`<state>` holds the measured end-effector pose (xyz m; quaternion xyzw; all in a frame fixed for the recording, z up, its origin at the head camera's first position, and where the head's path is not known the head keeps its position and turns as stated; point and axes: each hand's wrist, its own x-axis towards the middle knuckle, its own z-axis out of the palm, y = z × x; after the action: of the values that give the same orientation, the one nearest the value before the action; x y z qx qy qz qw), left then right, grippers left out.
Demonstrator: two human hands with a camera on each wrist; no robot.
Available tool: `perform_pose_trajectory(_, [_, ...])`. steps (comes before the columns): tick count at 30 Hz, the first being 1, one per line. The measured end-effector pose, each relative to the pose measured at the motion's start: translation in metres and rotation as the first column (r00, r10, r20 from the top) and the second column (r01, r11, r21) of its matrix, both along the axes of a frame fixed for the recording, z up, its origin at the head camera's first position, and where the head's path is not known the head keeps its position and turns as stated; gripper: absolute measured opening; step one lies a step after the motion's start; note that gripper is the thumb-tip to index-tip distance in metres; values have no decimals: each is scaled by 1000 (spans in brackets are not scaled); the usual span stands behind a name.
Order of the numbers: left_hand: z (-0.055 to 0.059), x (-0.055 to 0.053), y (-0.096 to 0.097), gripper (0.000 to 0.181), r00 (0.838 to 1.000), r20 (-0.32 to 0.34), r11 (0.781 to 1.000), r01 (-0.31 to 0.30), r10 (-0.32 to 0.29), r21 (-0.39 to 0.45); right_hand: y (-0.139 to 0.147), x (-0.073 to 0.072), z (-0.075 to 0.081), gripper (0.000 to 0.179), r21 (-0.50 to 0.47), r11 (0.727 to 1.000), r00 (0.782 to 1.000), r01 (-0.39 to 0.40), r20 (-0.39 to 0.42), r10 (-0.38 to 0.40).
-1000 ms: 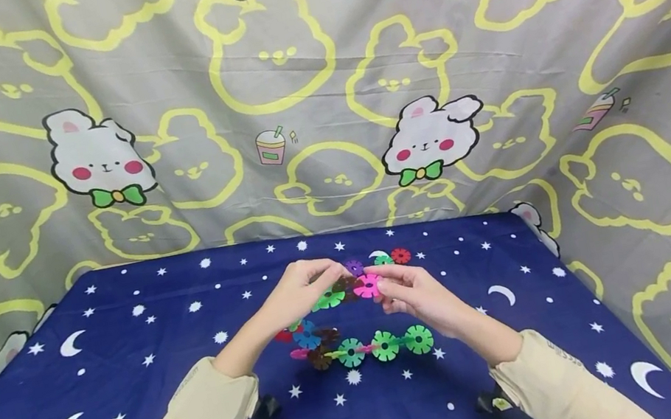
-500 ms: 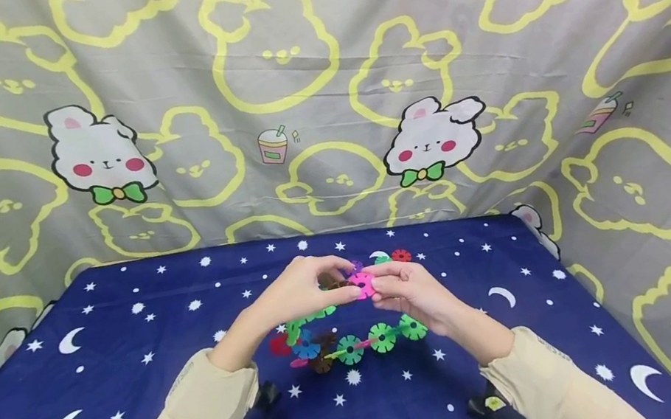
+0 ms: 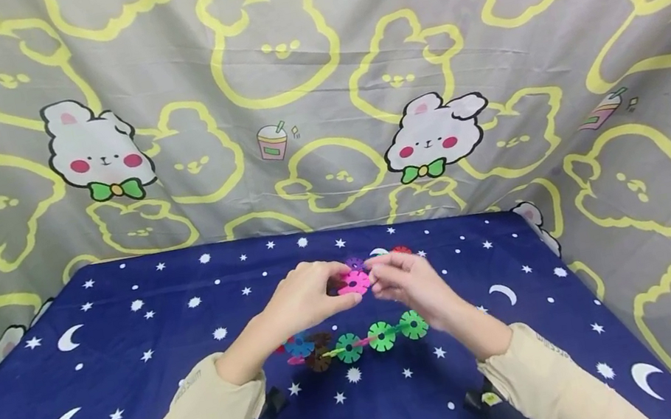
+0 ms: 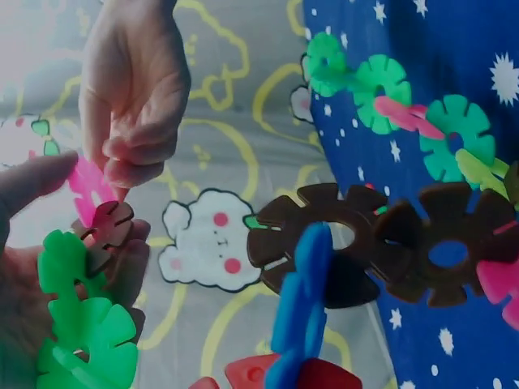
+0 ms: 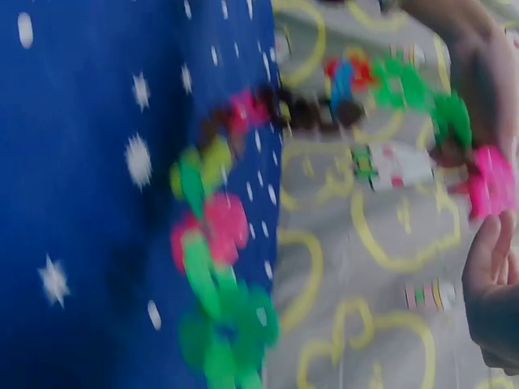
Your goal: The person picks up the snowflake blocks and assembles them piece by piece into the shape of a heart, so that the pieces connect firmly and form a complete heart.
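Near the back of the table, my left hand (image 3: pixel 306 293) holds a pink notched plastic disc (image 3: pixel 354 283) between thumb and fingers. This snowflake disc joins a brown disc (image 4: pixel 109 231) and green discs (image 4: pixel 89 344), which lie along the left palm in the left wrist view. Close by its right edge are the bent fingertips of my right hand (image 3: pixel 413 289); whether they still pinch it I cannot tell. The chain runs on through red, blue (image 3: pixel 299 345) and brown discs to several green discs (image 3: pixel 381 336) nearer me. Motion blurs the right wrist view.
A purple disc (image 3: pixel 355 264) and a red disc (image 3: pixel 402 251) lie behind the hands. The dark blue star-patterned cloth (image 3: pixel 158 390) covers the table. A grey curtain (image 3: pixel 319 115) with cartoon bears hangs along the back and sides.
The pink disc has shifted a little left, and my left hand has moved from the chain behind it onto the disc itself. The right fingertips, earlier pinching the disc, now sit at its edge.
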<state>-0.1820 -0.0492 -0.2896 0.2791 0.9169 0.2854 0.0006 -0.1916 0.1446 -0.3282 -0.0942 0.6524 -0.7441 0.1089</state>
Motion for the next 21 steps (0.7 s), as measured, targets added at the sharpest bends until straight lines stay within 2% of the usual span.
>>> perform_pose_trajectory(5, [-3,-5,-4,46,999,-4,999,39,-39,10,24,-31,3,37,57,989,989,133,-68,-129])
perform_pose_trajectory(9, [-2,-6,-7,49,998,-6,998,58,-58,10,43,-59,-12,40,166,970,984,175,-51,-169])
perform_pose_trajectory(12, [-1,-7,-11,46,999,-1,999,50,-50,-7,52,-73,-27,41,239,956,985,171,-21,-170])
perform_pose_trajectory(15, [0,-7,-15,44,999,10,998,40,-39,-44,50,-77,-36,41,315,938,988,148,-14,-151])
perform_pose_trajectory(18, [1,-8,-17,42,999,23,997,32,-31,-64,39,-76,-40,39,424,900,994,103,-13,-107])
perform_pose_trajectory(20, [2,-8,-18,42,999,22,997,31,-30,-69,32,-83,-51,39,499,864,998,66,-17,-67])
perform_pose_trajectory(21, [2,-8,-18,42,999,20,997,31,-30,-72,30,-90,-62,39,531,846,999,47,-26,-39])
